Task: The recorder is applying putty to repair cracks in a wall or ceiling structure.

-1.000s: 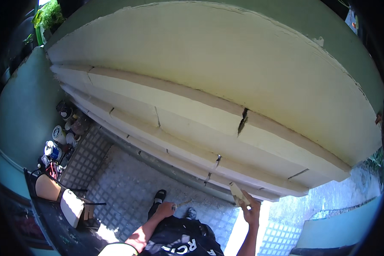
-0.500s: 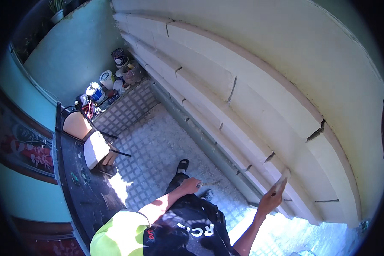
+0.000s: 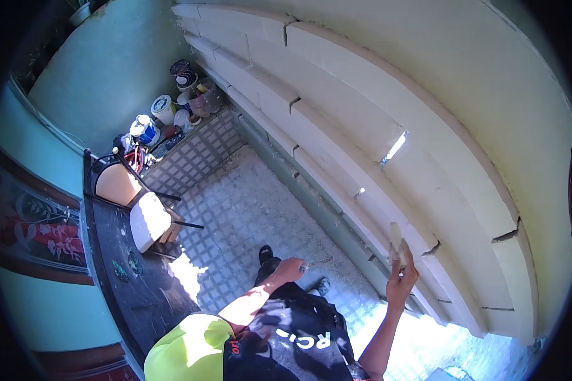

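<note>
My right hand (image 3: pixel 402 276) is raised beside the pale wall panelling (image 3: pixel 362 159), with its fingers closed on a flat pale strip (image 3: pixel 395 235) that looks like a scraper blade. The strip points up and away from me, close to a stepped ledge; whether it touches cannot be told. In front of my body, my left hand (image 3: pixel 290 270) is curled around a thin tool. Its narrow greyish end (image 3: pixel 319 261) sticks out to the right, and its exact kind is too small to make out. Cracks and gaps (image 3: pixel 506 237) run across the ledges.
On the left, a chair (image 3: pixel 149 219) with a pale seat stands by a dark table (image 3: pixel 152 292). Paint buckets (image 3: pixel 163 109) and other containers crowd a tiled ledge (image 3: pixel 190 149) in the far corner. The tiled floor (image 3: pixel 235 203) has bright sun patches.
My right hand has moved slightly left and away from me with the strip, which now points more upright. My left hand stays closed on its tool. The view has shifted a little.
</note>
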Demonstrator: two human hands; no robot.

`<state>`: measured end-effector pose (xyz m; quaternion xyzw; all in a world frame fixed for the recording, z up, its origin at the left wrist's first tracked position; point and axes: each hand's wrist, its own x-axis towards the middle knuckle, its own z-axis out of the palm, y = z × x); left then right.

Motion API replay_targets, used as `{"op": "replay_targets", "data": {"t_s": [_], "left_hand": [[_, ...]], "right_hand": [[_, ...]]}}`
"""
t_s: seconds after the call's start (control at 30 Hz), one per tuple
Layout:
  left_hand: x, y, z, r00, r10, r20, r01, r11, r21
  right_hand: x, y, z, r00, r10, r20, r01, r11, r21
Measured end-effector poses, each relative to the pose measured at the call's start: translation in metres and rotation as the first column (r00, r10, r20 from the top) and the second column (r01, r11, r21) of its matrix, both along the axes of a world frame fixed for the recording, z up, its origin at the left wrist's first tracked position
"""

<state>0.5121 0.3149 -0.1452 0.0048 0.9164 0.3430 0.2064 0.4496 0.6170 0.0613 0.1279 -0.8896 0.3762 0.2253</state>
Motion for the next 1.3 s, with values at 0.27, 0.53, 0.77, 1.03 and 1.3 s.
{"op": "replay_targets", "data": {"t_s": [0.27,0.53,0.77,1.03,1.3], "left_hand": [[-0.015,-0.119,0.011,0.990,0.134,0.043,-0.135,0.991,0.020],[-0.009,-0.251,0.021,0.900,0.435,0.026,-0.435,0.895,0.095],[-0.007,-0.315,0.035,0.857,0.515,0.033,-0.513,0.843,0.161],[-0.020,-0.339,0.037,0.806,0.592,-0.009,-0.575,0.787,0.225],[-0.052,-0.373,0.034,0.678,0.735,-0.020,-0.697,0.652,0.298]], "right_hand": [[-0.067,-0.117,0.011,0.930,-0.137,0.342,0.130,0.991,0.044],[-0.139,-0.221,0.018,0.942,-0.287,0.175,0.280,0.958,0.067],[-0.189,-0.292,0.031,0.958,-0.269,0.098,0.271,0.963,-0.005],[-0.214,-0.350,0.027,0.999,-0.028,0.041,0.028,0.999,-0.019],[-0.248,-0.370,0.041,0.972,-0.001,0.237,-0.006,1.000,0.027]]}}
